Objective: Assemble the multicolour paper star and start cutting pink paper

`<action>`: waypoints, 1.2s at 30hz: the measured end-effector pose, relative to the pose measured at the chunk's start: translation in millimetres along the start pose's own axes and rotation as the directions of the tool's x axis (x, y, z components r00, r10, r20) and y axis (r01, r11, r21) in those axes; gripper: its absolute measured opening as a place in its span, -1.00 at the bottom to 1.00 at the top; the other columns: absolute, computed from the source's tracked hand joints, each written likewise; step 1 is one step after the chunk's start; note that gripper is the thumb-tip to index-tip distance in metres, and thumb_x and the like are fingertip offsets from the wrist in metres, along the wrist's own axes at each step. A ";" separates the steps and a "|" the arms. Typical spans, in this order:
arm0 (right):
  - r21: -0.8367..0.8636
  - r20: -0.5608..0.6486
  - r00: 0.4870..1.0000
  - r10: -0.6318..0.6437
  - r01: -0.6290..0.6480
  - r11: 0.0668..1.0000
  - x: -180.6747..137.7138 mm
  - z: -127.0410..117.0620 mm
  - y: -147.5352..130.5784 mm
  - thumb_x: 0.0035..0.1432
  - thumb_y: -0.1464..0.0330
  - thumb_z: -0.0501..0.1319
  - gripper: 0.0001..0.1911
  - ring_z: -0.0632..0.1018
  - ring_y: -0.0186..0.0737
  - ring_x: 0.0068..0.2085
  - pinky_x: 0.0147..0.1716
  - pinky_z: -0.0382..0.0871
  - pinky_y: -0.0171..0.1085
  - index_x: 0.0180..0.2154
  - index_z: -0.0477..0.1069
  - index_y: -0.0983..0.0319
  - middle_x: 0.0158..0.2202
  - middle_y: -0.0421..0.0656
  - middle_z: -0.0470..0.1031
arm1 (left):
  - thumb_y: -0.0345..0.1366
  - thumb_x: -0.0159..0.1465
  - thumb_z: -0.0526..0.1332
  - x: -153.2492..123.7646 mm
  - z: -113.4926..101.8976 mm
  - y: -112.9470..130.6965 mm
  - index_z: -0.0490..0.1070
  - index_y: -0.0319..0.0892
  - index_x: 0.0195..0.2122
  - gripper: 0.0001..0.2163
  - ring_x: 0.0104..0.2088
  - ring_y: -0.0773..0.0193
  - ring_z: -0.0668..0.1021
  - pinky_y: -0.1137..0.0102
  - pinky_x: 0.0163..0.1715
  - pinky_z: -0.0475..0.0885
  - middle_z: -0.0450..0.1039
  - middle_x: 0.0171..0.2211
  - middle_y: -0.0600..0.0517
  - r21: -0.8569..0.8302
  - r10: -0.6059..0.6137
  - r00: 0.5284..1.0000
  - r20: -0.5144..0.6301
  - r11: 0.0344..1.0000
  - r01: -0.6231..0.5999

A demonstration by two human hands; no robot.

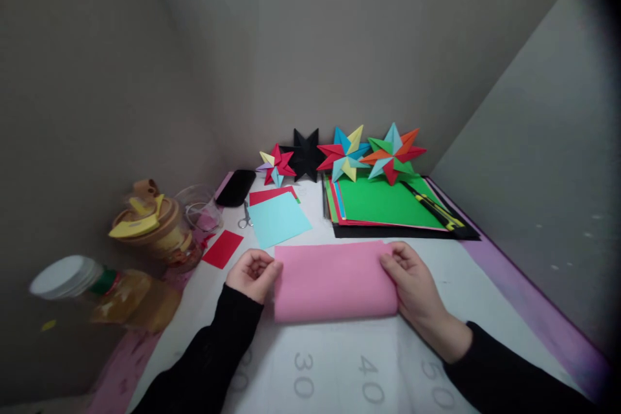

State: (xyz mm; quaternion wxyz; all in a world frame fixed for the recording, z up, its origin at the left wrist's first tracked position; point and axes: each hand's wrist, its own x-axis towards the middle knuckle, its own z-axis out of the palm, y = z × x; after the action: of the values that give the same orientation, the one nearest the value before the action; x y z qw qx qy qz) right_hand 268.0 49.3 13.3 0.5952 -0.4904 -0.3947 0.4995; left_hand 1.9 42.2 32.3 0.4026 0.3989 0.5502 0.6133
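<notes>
A pink sheet of paper (334, 281) is bent over on itself, with a rounded lower edge nearest me. My left hand (255, 273) pinches its upper left corner between thumb and fingers. At the upper right corner, my right hand (414, 281) grips the paper with the thumb on top. Just beyond the pink paper lies a light blue square sheet (279, 218), partly over a red sheet (259, 196). A smaller red piece of paper (223, 249) rests to the left of my left hand.
Several folded paper stars (344, 152) lean against the back wall. A stack of coloured paper (383, 200) bears a yellow-and-black cutter (439, 210). Small scissors (246, 217) and a black phone (236, 187) lie at back left. A lidded jar (130, 297) and a brown-lidded cup (150, 226) stand left.
</notes>
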 end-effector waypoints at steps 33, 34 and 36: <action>-0.514 0.366 0.924 0.109 0.103 0.851 15.3 -9.8 9.2 0.00 0.48 0.16 -0.66 0.30 -0.40 -0.53 -0.53 0.13 -0.38 -0.12 0.26 0.17 -0.54 -0.38 0.25 | -0.31 -0.11 0.15 25.9 -34.7 -35.5 0.33 -0.09 -0.38 -0.79 -0.75 0.39 0.19 0.50 -0.67 0.02 0.13 -0.76 0.28 0.599 -0.117 0.858 0.500 0.762 -0.245; -0.520 0.368 0.924 0.100 0.115 0.846 14.5 -8.9 8.0 0.01 0.48 0.15 -0.66 0.31 -0.39 -0.52 -0.51 0.15 -0.37 -0.12 0.26 0.17 -0.54 -0.37 0.26 | -0.30 -0.09 0.15 26.3 -34.8 -34.3 0.35 -0.09 -0.34 -0.77 -0.73 0.36 0.25 0.48 -0.66 0.08 0.20 -0.73 0.25 0.627 -0.082 0.852 0.517 0.714 -0.312; -0.517 0.384 0.920 0.073 0.149 0.843 10.9 -5.4 3.1 0.03 0.48 0.13 -0.65 0.33 -0.37 -0.49 -0.48 0.18 -0.36 -0.10 0.24 0.16 -0.51 -0.36 0.28 | -0.26 -0.03 0.15 24.4 -32.4 -25.1 0.40 -0.13 -0.24 -0.71 -0.59 0.23 0.44 0.40 -0.55 0.27 0.42 -0.55 0.08 0.660 0.031 0.836 0.548 0.598 -0.455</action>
State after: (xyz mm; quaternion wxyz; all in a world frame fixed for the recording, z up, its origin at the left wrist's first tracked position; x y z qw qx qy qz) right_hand 274.6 59.0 8.9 0.3535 -0.5199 -0.6383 0.4441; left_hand -35.7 55.3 6.0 0.2261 0.7443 0.5765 0.2502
